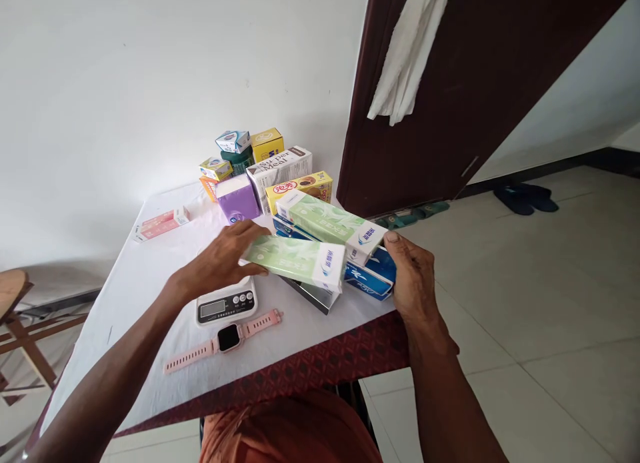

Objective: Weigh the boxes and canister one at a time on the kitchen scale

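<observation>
My left hand is closed round the left end of a flat green-and-white pack, tilted over a black-and-silver box. A second green-and-white pack rests slanted on blue boxes. My right hand grips this second pack's right end, its thumb on the corner. Its other fingers are mostly hidden beside the blue boxes. Below my left hand, a white kitchen scale is partly covered by it. Nearer the table's front edge lies a pink-strapped smartwatch.
Behind the packs stand a yellow box, a Super Meal box, a purple pack and several smaller boxes. A pink-and-white box lies at the left on the white-covered table. A wooden stool stands further left.
</observation>
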